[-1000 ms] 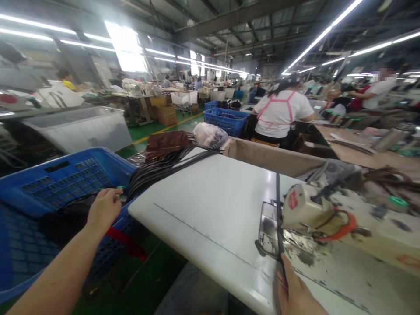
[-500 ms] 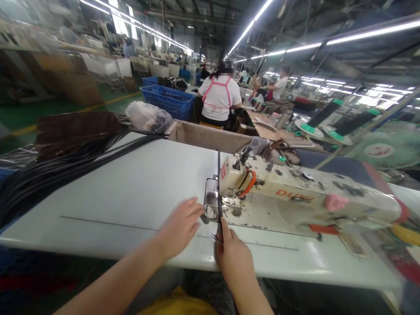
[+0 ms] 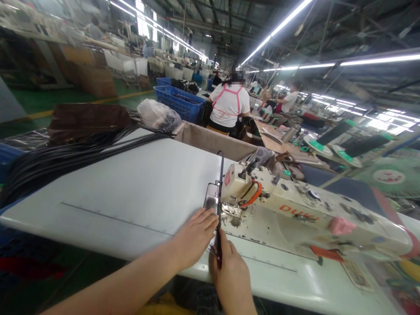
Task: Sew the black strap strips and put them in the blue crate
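Note:
A narrow black strap (image 3: 221,175) runs front to back past the needle area of a white sewing machine (image 3: 278,210). My left hand (image 3: 197,234) lies flat, fingers stretched and close together, its fingertips at the strap's left edge over the shiny metal plate (image 3: 211,197). Closer to the table's front edge, my right hand (image 3: 231,271) is closed on the strap, with thumb and index finger along it. Thin metal points (image 3: 213,250) stick out beside the right hand; they look like small snips, mostly hidden by the hand.
Many black strips (image 3: 65,162) and a brown cloth (image 3: 88,120) lie over the table's left end. Behind the white table (image 3: 138,175) is a fabric-lined bin (image 3: 210,142). A seated co-worker (image 3: 229,105), blue basket (image 3: 180,103), thread cones (image 3: 334,135) and fan (image 3: 389,175) are beyond.
My left hand has moved right, from the plate's left edge to the strap. My right hand keeps its hold, slightly lower in view. The whole view has shifted a little.

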Available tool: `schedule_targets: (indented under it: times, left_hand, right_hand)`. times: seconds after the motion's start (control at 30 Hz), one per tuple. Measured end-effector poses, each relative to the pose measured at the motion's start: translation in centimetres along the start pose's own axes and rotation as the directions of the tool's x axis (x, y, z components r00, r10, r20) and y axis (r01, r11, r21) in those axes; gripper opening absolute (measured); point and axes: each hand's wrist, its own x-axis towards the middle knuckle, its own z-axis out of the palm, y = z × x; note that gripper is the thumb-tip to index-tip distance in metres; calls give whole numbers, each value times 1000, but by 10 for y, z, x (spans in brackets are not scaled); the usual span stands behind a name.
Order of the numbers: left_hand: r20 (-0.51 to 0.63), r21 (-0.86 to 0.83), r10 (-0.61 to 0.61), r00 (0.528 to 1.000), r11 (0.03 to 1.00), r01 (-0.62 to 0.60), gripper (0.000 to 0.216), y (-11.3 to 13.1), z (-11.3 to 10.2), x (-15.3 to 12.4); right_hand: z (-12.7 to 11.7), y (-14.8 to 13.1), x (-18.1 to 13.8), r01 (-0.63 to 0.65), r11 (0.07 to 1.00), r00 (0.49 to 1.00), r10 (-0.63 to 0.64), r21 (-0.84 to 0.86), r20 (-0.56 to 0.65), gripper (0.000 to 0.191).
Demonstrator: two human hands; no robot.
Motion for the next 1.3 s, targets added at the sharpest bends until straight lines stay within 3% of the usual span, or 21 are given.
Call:
schedule_targets:
  times: [0.23, 0.6, 0.9, 1.3]
  left_hand:
    - [16, -31, -13, 1000, 999, 13, 44, 1, 3, 0]
    - [22, -1, -3, 1000, 1000, 3, 45, 1, 4, -2]
    - [-20, 49, 2, 1000, 999, -1, 42, 1, 9, -1]
    - [-1, 3, -25, 1000, 1000, 25, 40, -3, 13, 1]
  right_hand:
    - [-5, -5, 0, -21, 1000, 999, 21, 5, 26, 61]
    - [-1, 0, -3, 0, 998, 999, 3, 55, -49, 53]
    - [4, 8, -5, -57, 921, 980, 124, 385, -153, 36]
    - [12, 13, -6, 137, 914, 933, 10, 382, -359, 22]
